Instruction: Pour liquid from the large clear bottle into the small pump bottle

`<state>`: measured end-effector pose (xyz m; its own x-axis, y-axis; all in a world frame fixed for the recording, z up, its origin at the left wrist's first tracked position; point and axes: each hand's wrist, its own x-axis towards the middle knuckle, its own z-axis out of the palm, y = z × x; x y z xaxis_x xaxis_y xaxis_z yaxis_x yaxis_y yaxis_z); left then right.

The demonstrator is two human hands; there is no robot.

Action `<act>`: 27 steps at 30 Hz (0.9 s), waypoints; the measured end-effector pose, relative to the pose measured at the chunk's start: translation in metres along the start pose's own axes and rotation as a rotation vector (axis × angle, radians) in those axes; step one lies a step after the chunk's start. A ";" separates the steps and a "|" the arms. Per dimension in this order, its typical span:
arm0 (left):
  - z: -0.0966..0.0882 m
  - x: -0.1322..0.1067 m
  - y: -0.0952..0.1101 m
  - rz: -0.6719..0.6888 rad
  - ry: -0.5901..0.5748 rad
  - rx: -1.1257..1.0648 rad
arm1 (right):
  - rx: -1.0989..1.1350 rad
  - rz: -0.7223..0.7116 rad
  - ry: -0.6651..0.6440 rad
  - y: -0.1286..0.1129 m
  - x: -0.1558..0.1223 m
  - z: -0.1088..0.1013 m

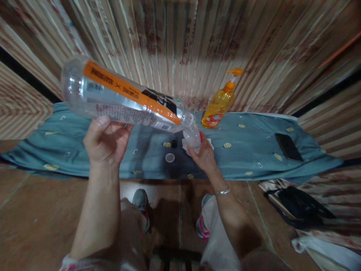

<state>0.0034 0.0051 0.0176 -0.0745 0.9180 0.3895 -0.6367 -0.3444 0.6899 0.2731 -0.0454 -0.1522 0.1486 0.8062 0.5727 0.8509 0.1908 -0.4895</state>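
Observation:
My left hand [105,141] grips a large clear plastic bottle [124,99] with an orange and silver label. The bottle is tipped well over, its neck pointing down to the right. Its mouth meets the top of a small clear bottle [192,135], which my right hand [203,152] has its fingers around. Whether liquid is flowing between them I cannot tell. Under the small bottle lies a crumpled white tissue [209,141]. A black cap [174,143] and a round clear lid [170,157] rest on the cloth to its left.
A pump bottle of orange liquid [217,109] stands behind my right hand. Farther right a dark phone [288,146] lies on the teal patterned cloth [248,150]. Pleated curtains [175,49] hang behind. A black bag [301,205] is on the floor at right.

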 end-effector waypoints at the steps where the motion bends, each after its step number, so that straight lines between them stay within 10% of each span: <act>1: 0.000 0.000 0.000 0.000 -0.002 -0.001 | 0.000 0.002 -0.005 0.000 0.000 0.000; 27: 0.004 -0.002 0.003 0.001 0.006 0.046 | -0.007 -0.018 0.005 0.000 0.000 0.000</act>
<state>0.0049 0.0019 0.0211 -0.0804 0.9187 0.3868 -0.6003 -0.3544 0.7169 0.2729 -0.0460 -0.1519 0.1363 0.7998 0.5845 0.8571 0.2007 -0.4745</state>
